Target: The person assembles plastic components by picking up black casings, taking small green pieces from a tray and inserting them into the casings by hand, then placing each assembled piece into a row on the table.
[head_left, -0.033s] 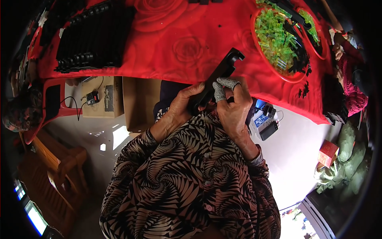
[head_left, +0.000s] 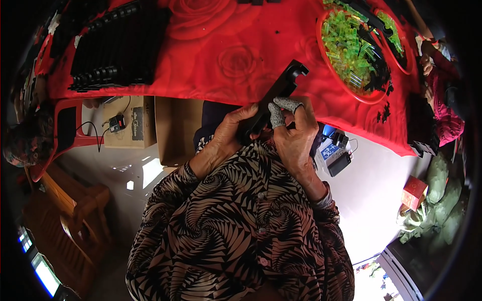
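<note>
A long black plastic part (head_left: 279,91) with a hooked end is held at a slant in front of my chest, over the table's near edge. My left hand (head_left: 232,125) is closed round its lower portion, thumb along the side. Against the part's right side is my right hand (head_left: 296,134), its fingers bent in a pinch. Grey fabric covers wrap two of its digits, with their tips at the part's edge. Whatever lies between those tips is hidden or too small to name. The part's lower end is dark and partly hidden by my hands.
A red rose-patterned cloth (head_left: 236,60) covers the table. Stacked black parts (head_left: 118,47) lie at left. Red-rimmed baskets (head_left: 327,70) of yellow-green clear pieces stand at right. Below are cardboard boxes (head_left: 128,133), a wooden chair (head_left: 75,210) and a red box (head_left: 414,193). Other people sit at both sides.
</note>
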The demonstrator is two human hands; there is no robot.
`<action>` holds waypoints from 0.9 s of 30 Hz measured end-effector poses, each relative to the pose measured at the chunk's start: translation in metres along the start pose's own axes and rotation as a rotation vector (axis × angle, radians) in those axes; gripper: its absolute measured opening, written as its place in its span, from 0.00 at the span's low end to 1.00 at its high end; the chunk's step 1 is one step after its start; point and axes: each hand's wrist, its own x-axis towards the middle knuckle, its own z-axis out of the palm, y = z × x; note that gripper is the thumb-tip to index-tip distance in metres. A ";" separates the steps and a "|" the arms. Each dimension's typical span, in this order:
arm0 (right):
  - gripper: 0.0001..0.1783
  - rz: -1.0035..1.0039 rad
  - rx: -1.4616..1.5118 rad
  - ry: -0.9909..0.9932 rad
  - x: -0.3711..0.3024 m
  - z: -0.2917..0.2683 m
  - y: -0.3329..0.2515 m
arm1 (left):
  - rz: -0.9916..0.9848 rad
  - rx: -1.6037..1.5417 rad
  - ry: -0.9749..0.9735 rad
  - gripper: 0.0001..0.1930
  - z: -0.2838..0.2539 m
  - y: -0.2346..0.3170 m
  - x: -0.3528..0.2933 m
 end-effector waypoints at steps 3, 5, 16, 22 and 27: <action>0.11 0.009 -0.020 -0.004 -0.003 0.000 0.003 | 0.011 0.018 0.053 0.17 0.003 0.000 -0.001; 0.12 0.022 -0.033 -0.020 -0.005 0.002 0.011 | -0.003 0.004 0.029 0.17 -0.002 0.000 0.001; 0.14 0.054 0.171 0.011 -0.005 0.010 0.020 | 0.011 -0.017 0.007 0.18 0.002 0.002 0.002; 0.10 -0.028 0.097 0.025 -0.006 0.009 0.023 | 0.020 0.000 0.019 0.17 0.003 0.000 0.001; 0.09 -0.027 0.048 0.017 -0.007 0.010 0.021 | 0.044 0.044 0.040 0.17 0.005 0.000 0.000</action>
